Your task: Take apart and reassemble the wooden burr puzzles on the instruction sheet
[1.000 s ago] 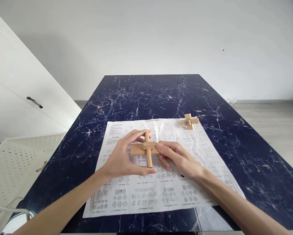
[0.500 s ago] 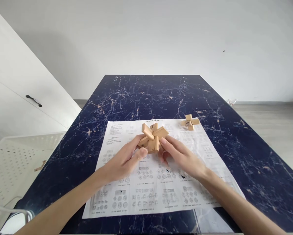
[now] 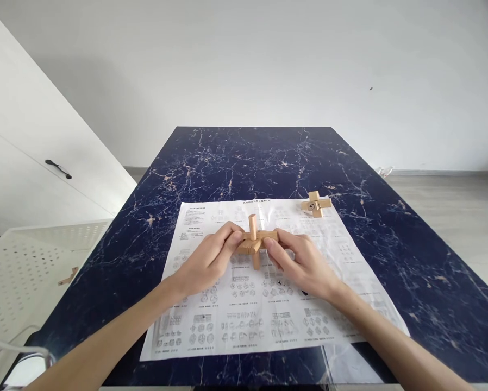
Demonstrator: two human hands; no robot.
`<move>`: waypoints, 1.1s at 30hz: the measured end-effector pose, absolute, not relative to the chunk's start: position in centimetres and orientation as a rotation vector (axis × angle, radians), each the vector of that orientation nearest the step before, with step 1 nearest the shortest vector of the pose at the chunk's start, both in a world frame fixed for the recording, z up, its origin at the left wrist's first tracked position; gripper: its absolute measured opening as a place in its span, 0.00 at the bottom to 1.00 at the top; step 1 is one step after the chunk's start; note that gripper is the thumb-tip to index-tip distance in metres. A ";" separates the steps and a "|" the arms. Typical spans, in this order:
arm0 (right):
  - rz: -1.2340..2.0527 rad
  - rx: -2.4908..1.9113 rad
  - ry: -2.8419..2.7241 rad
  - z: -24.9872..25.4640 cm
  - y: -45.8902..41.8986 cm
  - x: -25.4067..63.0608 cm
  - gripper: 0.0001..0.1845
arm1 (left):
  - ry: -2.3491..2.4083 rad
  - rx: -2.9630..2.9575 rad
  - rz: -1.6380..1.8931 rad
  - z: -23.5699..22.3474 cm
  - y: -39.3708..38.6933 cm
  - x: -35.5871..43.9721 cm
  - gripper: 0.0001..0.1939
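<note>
at the far left stands a white cabinet [image 3: 36,108] with a black handle [image 3: 58,169] set aslant in the view. below it is a white basket [image 3: 22,252] with rows of small holes in its surface, and a white cable [image 3: 18,343] loops at the bottom left corner beside a pale, shiny object [image 3: 26,372] too cut off to make out. a small wooden piece [image 3: 68,276] shows by the left edge of the dark blue marbled table [image 3: 244,163]; whether it lies inside the basket i cannot tell. on the near part of the table lies a creased white sheet [image 3: 211,347] printed with text and rows of small diagrams. the left hand [image 3: 209,259] is narrowed, thumb and fingers pinching the left side of a wooden assembly [image 3: 252,239], which is held above the middle of the sheet with one bar pointing up and another down, the rest crossing between them. the right hand [image 3: 303,262] pinches the right side of the same assembly, its thumb at the front. further right, at the sheet's far right corner, sits a wooden cross [image 3: 316,205] with a dark mark on it, touched by neither hand. past the table's right edge, some clear plastic [image 3: 384,171] lies near the foot of the pale wall [image 3: 431,98], by the grey floor [image 3: 464,206]
</note>
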State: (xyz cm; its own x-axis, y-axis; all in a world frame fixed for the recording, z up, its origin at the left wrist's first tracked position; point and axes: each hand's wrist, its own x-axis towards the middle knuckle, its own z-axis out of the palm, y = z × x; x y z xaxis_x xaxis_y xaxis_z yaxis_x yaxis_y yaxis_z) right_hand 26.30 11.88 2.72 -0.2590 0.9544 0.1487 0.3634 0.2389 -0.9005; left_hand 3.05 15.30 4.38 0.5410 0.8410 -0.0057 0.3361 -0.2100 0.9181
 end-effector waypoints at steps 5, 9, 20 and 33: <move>1.223 -1.075 -1.697 3.1 11.8 26.3 0.26 | 0.855 1.677 0.674 4.0 15.7 2.4 0.34; 1.249 -1.043 -1.678 3.0 11.7 26.2 0.26 | 0.690 1.570 0.588 4.1 16.0 2.4 0.50; 1.118 -1.076 -1.686 2.4 11.5 25.7 0.26 | 0.827 1.496 0.713 4.4 15.3 3.0 0.33; 0.762 -1.080 -1.745 2.8 11.2 25.2 0.23 | 0.887 1.529 0.766 4.6 15.4 3.4 0.31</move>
State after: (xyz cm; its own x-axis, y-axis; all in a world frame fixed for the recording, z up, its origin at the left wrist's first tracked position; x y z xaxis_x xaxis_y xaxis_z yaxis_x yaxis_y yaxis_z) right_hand 25.22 11.16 2.83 -0.1947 0.9050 0.3783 0.3379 0.4240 -0.8403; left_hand 3.40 15.43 4.57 0.5012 0.8653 -0.0061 0.1197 -0.0624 0.9908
